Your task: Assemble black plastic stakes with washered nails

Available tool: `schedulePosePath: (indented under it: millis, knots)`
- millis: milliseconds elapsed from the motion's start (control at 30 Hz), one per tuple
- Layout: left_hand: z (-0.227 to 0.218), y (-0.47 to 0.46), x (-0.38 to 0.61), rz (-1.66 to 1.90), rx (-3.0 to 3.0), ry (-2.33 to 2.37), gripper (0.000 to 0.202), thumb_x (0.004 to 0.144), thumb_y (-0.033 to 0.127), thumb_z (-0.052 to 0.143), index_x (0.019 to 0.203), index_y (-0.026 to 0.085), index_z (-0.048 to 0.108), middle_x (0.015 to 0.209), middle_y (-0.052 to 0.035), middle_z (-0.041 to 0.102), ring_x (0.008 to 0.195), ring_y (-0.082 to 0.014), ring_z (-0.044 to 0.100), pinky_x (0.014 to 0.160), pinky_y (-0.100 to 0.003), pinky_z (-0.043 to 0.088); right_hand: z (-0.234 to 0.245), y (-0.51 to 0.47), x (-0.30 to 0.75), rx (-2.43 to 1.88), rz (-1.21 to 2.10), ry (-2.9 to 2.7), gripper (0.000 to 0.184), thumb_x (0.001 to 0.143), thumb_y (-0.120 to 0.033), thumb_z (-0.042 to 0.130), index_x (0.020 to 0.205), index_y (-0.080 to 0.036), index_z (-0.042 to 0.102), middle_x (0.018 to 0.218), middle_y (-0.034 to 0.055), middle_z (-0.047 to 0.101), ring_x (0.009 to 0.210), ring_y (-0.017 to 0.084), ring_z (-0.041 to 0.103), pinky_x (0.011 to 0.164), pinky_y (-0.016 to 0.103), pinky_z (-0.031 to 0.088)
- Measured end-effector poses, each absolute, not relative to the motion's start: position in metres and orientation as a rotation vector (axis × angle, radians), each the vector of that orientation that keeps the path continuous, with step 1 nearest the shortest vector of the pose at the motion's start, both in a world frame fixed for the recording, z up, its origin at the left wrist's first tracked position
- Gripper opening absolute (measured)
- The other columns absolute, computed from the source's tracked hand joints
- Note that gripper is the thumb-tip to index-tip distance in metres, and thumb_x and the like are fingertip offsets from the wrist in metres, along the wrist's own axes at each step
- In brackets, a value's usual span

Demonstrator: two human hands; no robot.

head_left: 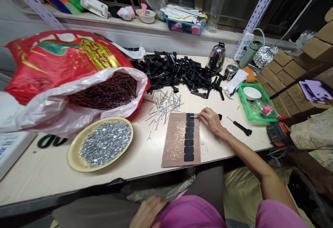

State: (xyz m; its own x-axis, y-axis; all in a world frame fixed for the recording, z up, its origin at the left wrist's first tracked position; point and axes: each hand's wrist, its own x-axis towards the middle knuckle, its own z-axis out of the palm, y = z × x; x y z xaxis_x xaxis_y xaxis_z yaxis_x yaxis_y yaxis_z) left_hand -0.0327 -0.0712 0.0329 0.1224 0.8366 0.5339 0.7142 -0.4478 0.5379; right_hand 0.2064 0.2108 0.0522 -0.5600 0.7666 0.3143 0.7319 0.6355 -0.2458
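Note:
My right hand (212, 120) rests on the table at the top right corner of a brown board (174, 141). Its fingers are pinched on a thin metal pin (194, 116) with a black piece showing behind the hand. A column of several black pads (189, 139) runs down the board's right side. My left hand (147, 211) hangs low below the table edge, blurred, fingers curled. Loose metal pins (162, 109) lie just above the board, with a heap of black plastic parts (179, 71) behind them.
A yellow plate of small silver washers (102, 144) sits at left. A red and white bag of dark rods (104, 91) lies behind it. A green basket (256, 105), a black screwdriver (240, 126), a kettle (217, 56) and cardboard boxes (288, 79) stand at right.

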Motion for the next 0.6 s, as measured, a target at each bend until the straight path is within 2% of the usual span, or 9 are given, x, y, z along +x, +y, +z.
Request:
schedulePosePath:
  millis: [100, 200, 267, 433, 533, 600]
  knots:
    - [0.035, -0.044, -0.019, 1.123, 2.401, 1.460, 0.052, 0.098, 0.040, 0.026, 0.144, 0.018, 0.036, 0.116, -0.0127, 0.067, 0.125, -0.0264, 0.051, 0.098, -0.039, 0.048, 0.041, 0.189, 0.207, -1.022, 0.116, -2.540, 0.025, 0.096, -0.018, 0.045, 0.085, -0.016, 0.067, 0.085, 0.0069, 0.062, 0.078, 0.017, 0.054, 0.066, 0.029, 0.046]
    - [0.033, -0.008, -0.008, 1.105, 2.451, 1.577, 0.058, 0.098, 0.043, 0.023, 0.148, 0.014, 0.026, 0.131, -0.0142, 0.059, 0.138, -0.0265, 0.035, 0.107, -0.041, 0.039, 0.033, 0.159, 0.209, -0.650, 0.209, -2.658, 0.028, 0.098, -0.015, 0.042, 0.086, -0.017, 0.067, 0.080, 0.0032, 0.062, 0.076, 0.014, 0.052, 0.065, 0.026, 0.046]
    - [0.030, 0.007, -0.004, 1.037, 2.437, 1.678, 0.058, 0.098, 0.040, 0.026, 0.150, 0.014, 0.021, 0.138, -0.0139, 0.053, 0.140, -0.0256, 0.030, 0.110, -0.041, 0.037, 0.035, 0.158, 0.210, -0.577, 0.236, -2.662, 0.026, 0.098, -0.016, 0.042, 0.090, -0.017, 0.067, 0.083, 0.0032, 0.063, 0.078, 0.014, 0.052, 0.065, 0.026, 0.047]
    - [0.011, 0.016, -0.001, 0.884, 2.479, 1.788, 0.064, 0.096, 0.040, 0.033, 0.151, 0.012, 0.013, 0.146, -0.0166, 0.043, 0.142, -0.0265, 0.025, 0.111, -0.043, 0.034, 0.044, 0.191, 0.207, -0.947, 0.184, -2.507, 0.029, 0.098, -0.019, 0.041, 0.086, -0.012, 0.067, 0.084, 0.0084, 0.062, 0.081, 0.018, 0.050, 0.062, 0.029, 0.049]
    - [0.002, 0.016, 0.001, 0.868, 2.501, 1.820, 0.069, 0.095, 0.045, 0.033, 0.150, 0.008, 0.014, 0.147, -0.0199, 0.040, 0.142, -0.0276, 0.024, 0.112, -0.043, 0.032, 0.035, 0.167, 0.205, -0.611, 0.325, -2.662, 0.032, 0.098, -0.012, 0.036, 0.090, -0.015, 0.066, 0.084, 0.0050, 0.062, 0.080, 0.015, 0.051, 0.066, 0.027, 0.050]
    - [-0.001, 0.015, 0.003, 0.863, 2.499, 1.840, 0.072, 0.094, 0.048, 0.033, 0.150, 0.007, 0.013, 0.148, -0.0211, 0.038, 0.142, -0.0286, 0.024, 0.113, -0.044, 0.030, 0.030, 0.150, 0.208, -0.496, 0.378, -2.699, 0.030, 0.098, -0.013, 0.037, 0.091, -0.017, 0.066, 0.086, 0.0038, 0.062, 0.080, 0.014, 0.051, 0.067, 0.027, 0.050]
